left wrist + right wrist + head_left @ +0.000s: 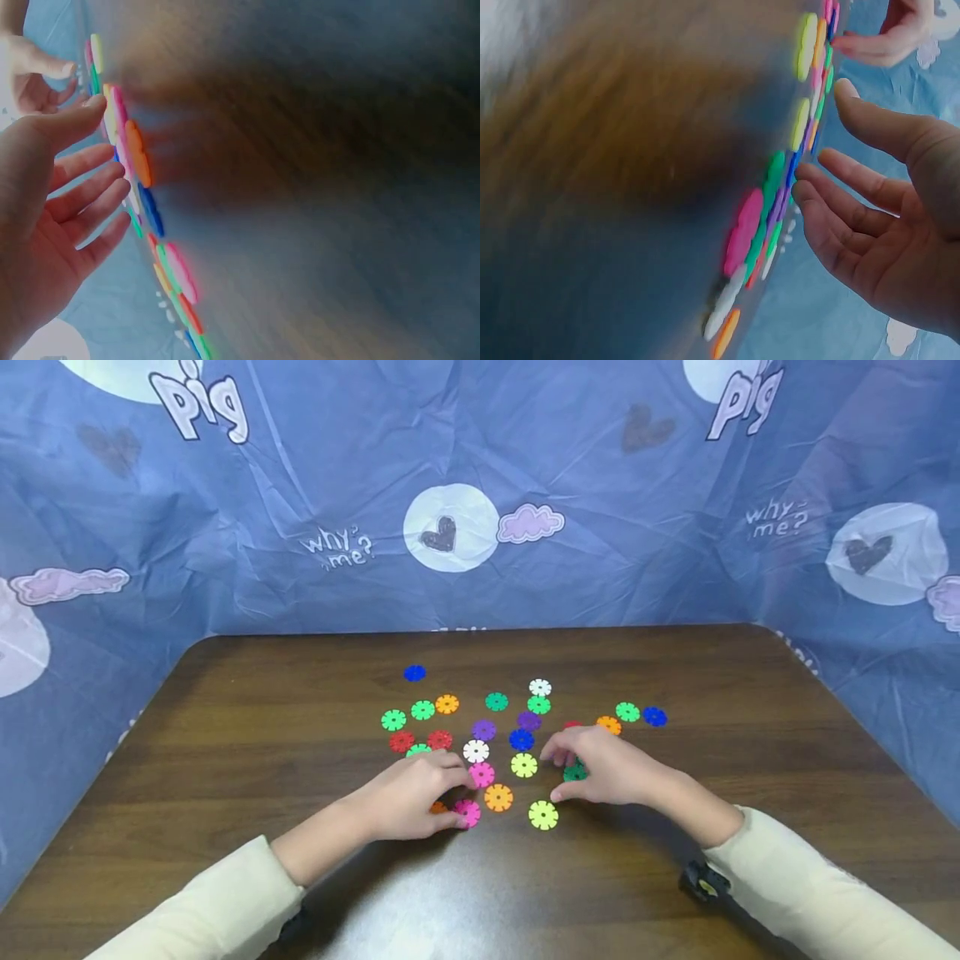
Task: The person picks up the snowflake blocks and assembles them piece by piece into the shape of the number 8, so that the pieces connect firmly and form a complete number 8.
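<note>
Flat, notched plastic discs in many colours lie scattered on the table. My left hand (pixel 416 797) hovers low over the near left part of the group, its thumb tip beside a pink disc (pixel 467 813). In the left wrist view its fingers (pixel 94 187) are loosely bent, with nothing gripped. My right hand (pixel 603 764) is over the right part, thumb and fingers apart and nothing between them. A yellow disc (pixel 543 816) lies by its thumb, and a dark green disc (pixel 575 772) is partly hidden under it. An orange disc (pixel 498 797) lies between the hands.
Farther back are a blue disc (pixel 415 673), a white disc (pixel 540 687) and several green ones. Another blue disc (pixel 655 717) marks the right end. The brown wooden table (pixel 787 760) ends at a blue printed cloth (pixel 600 585) hanging behind it.
</note>
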### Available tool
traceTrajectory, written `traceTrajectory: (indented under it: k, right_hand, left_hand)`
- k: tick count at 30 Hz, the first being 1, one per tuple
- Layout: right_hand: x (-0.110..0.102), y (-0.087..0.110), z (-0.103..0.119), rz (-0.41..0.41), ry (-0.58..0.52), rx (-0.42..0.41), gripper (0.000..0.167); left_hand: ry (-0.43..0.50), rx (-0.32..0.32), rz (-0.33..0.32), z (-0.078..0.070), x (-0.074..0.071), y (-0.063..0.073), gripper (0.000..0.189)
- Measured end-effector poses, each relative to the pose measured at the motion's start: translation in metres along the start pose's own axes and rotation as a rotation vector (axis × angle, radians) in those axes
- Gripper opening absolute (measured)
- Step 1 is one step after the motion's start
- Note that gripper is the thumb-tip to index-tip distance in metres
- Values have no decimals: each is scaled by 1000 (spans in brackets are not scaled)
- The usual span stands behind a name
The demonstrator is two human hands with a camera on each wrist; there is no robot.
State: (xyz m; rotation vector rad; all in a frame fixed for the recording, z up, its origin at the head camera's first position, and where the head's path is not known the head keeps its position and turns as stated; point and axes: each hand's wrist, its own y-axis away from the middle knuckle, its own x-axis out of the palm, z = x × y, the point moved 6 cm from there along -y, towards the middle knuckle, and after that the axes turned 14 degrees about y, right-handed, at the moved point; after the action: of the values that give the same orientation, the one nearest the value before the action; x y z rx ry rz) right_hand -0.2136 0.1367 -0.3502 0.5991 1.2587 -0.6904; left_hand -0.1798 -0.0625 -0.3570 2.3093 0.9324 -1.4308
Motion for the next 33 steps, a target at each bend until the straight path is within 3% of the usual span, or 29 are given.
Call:
traceTrajectory:
  k: [11,16,20,30,33]
  right_hand:
    - [14,-2,23,72,-9,-120,26]
    - [15,-4,26,66,-11,-119,23]
    - [16,-6,27,65,-60,-103,25]
    - [5,-13,28,-52,-155,-60,15]
    - [1,-16,25,-103,-162,-17,13]
  left_hand:
    - [42,-4,22,-2,6,-3,19]
    - [175,-30,29,-2,8,-5,19]
    - [319,-60,-6,0,6,-7,15]
    - [625,-307,-131,17,3,-6,8]
    - [721,-410,-172,28,2,-4,8]
